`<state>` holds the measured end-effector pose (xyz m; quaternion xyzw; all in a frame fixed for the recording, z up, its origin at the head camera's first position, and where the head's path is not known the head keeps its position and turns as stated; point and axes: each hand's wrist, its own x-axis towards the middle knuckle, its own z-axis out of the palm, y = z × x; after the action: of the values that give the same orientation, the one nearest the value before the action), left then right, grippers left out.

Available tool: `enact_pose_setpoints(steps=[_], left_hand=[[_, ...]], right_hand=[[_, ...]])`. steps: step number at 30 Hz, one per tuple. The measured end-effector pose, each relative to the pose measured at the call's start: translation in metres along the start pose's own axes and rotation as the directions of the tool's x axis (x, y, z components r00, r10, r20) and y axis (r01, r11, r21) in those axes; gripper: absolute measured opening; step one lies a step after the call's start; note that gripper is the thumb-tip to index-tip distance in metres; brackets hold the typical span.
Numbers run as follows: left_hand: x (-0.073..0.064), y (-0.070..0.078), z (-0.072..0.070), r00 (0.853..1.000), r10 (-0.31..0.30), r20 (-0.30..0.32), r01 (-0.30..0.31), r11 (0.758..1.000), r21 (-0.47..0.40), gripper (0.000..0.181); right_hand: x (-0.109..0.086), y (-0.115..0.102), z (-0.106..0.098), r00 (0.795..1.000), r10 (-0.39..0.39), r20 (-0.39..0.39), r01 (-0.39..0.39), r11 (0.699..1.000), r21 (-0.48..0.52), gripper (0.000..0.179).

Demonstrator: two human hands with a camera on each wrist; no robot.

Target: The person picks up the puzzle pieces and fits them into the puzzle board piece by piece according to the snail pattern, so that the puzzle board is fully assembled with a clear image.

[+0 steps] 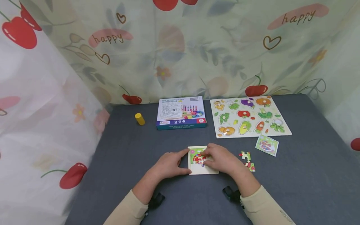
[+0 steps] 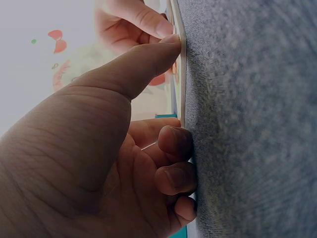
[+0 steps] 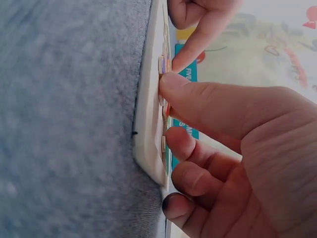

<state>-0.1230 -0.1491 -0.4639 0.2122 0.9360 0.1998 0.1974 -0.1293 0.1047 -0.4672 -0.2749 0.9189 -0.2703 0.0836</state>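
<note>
A small square jigsaw puzzle board [image 1: 208,171] with a pale wooden rim lies on the dark cloth, its upper part filled with colourful pieces and its lower part bare. At its left edge rests my left hand [image 1: 170,164], index fingertip by the upper corner and thumb by the lower one; the other fingers are loosely bent in the left wrist view. My right hand [image 1: 220,160] reaches over the board from the right and pinches a puzzle piece [image 3: 161,65] between thumb and fingers, partly hidden by them. That piece stands slightly proud of the board.
Two loose puzzle pieces [image 1: 245,155] lie right of the board, near my right wrist. Beyond them is a small picture card [image 1: 267,145], beside a vegetable peg board [image 1: 253,117]. A boxed bead set [image 1: 181,113] and a yellow cylinder [image 1: 139,119] stand farther back.
</note>
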Motion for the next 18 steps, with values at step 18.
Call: enact_pose_setpoints(steps=[18], left_hand=[[0.0012,-0.0007,0.0006,1.0,0.004,0.005,-0.004,1.0,-0.005,0.09]], right_hand=[[0.0,-0.0071,0.0,0.997,0.075,-0.032,-0.078,0.99,-0.121,0.016]])
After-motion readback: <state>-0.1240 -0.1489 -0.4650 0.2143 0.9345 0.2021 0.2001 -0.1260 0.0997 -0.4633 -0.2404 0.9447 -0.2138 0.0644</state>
